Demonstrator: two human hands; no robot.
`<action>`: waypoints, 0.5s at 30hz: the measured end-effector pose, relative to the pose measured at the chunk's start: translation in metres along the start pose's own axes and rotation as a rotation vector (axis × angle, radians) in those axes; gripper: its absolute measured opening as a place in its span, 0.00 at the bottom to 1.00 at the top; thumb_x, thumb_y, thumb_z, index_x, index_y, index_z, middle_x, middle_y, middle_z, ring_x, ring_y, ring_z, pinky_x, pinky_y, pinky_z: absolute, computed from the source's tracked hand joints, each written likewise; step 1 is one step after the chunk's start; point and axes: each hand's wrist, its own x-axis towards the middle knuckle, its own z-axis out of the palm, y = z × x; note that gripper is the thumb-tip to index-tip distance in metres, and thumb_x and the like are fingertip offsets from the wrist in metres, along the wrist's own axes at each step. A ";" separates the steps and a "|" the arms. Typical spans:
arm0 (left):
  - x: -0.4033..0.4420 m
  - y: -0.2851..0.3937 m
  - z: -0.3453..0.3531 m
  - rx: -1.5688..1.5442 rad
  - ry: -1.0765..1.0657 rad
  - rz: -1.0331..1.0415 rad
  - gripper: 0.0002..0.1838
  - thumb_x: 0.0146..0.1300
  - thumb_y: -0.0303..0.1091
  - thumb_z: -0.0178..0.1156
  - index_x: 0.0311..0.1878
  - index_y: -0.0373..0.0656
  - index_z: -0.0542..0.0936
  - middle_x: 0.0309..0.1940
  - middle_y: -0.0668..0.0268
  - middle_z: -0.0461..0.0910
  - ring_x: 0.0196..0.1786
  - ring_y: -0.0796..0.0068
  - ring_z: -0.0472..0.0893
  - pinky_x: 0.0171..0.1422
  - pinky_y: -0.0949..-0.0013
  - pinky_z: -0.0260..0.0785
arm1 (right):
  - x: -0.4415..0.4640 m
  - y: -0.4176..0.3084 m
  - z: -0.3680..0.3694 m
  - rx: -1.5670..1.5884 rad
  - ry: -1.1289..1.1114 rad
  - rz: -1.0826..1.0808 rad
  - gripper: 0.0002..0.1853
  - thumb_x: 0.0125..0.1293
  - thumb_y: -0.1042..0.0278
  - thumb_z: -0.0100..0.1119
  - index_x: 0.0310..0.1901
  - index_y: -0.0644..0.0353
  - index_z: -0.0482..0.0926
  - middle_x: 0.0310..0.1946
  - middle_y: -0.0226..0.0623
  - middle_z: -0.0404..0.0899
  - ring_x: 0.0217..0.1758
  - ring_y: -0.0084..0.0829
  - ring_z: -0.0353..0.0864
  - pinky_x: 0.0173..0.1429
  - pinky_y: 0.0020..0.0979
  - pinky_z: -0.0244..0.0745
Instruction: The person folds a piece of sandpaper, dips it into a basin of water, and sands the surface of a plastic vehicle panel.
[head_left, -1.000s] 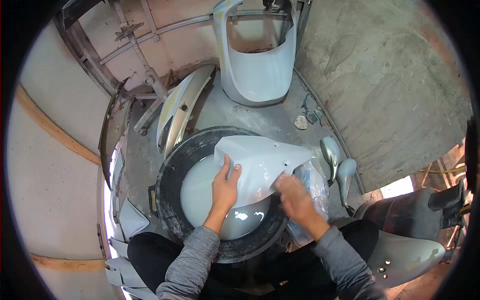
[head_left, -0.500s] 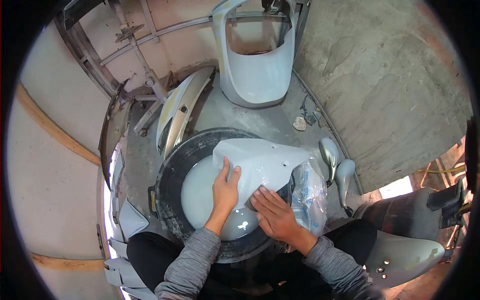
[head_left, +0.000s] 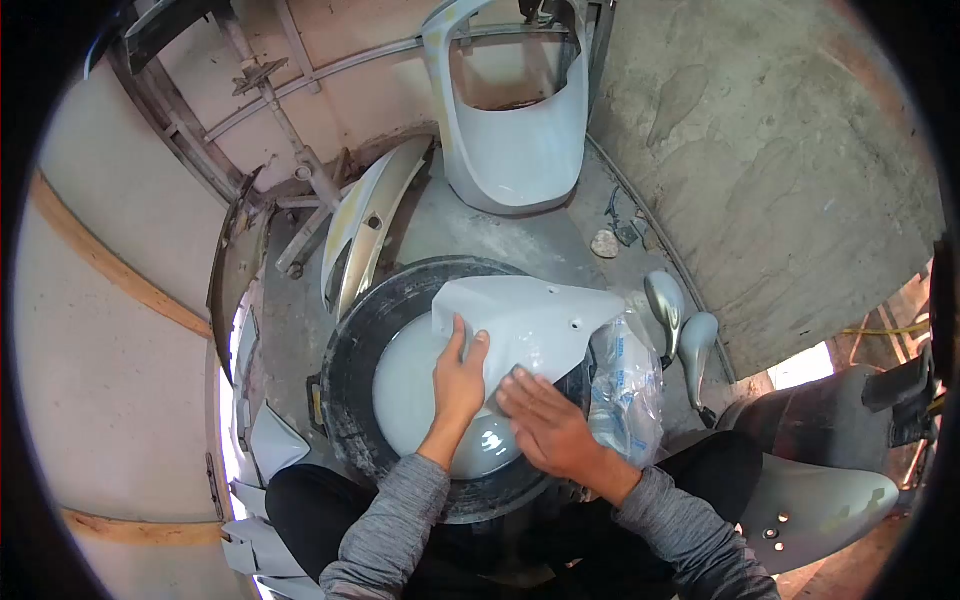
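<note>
A white plastic body panel [head_left: 545, 318] with small holes lies tilted over a black tub [head_left: 345, 425] of milky water [head_left: 405, 390]. Gripping its near left edge is my left hand [head_left: 460, 385], thumb on top and some fingers out of sight. My right hand [head_left: 550, 425] presses its joined fingers flat on the panel's lower edge. A small dark edge shows by those fingertips; what lies under them is mostly hidden.
Behind the tub stand a large white fairing [head_left: 515, 160] and a long curved panel [head_left: 375, 225]. To the right are a clear plastic bag [head_left: 625, 390], two mirrors [head_left: 697, 345], a stone [head_left: 604, 243] and a dark cylinder [head_left: 800, 425]. A grey panel [head_left: 820, 505] lies by my right knee.
The whole view shifts slightly to the right. My right hand slides a little up and left along the panel's edge. My left hand keeps its hold.
</note>
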 end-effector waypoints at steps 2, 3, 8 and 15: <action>0.002 -0.002 0.001 0.055 0.013 0.036 0.38 0.75 0.49 0.58 0.79 0.36 0.63 0.69 0.35 0.73 0.73 0.48 0.74 0.76 0.62 0.62 | 0.000 0.037 -0.002 -0.055 0.064 0.049 0.18 0.70 0.75 0.56 0.60 0.67 0.82 0.64 0.54 0.80 0.73 0.52 0.74 0.79 0.49 0.64; -0.001 -0.004 0.001 0.104 0.029 0.061 0.38 0.75 0.48 0.58 0.79 0.36 0.63 0.69 0.35 0.72 0.73 0.48 0.74 0.76 0.62 0.62 | 0.000 0.058 -0.003 -0.108 0.115 0.101 0.19 0.68 0.75 0.58 0.60 0.67 0.82 0.65 0.52 0.79 0.74 0.50 0.74 0.79 0.48 0.65; 0.000 0.001 0.000 0.140 0.026 0.067 0.37 0.76 0.46 0.59 0.80 0.36 0.60 0.64 0.43 0.79 0.63 0.66 0.78 0.68 0.69 0.67 | -0.003 0.005 -0.008 -0.002 -0.052 -0.062 0.19 0.70 0.75 0.54 0.59 0.70 0.82 0.63 0.55 0.80 0.73 0.54 0.74 0.79 0.48 0.64; -0.004 0.011 -0.001 0.148 0.040 0.085 0.38 0.75 0.48 0.59 0.79 0.37 0.62 0.63 0.38 0.79 0.66 0.56 0.79 0.70 0.65 0.67 | -0.002 0.002 -0.004 -0.056 -0.015 -0.111 0.20 0.67 0.74 0.57 0.59 0.70 0.81 0.63 0.54 0.80 0.72 0.53 0.75 0.76 0.50 0.68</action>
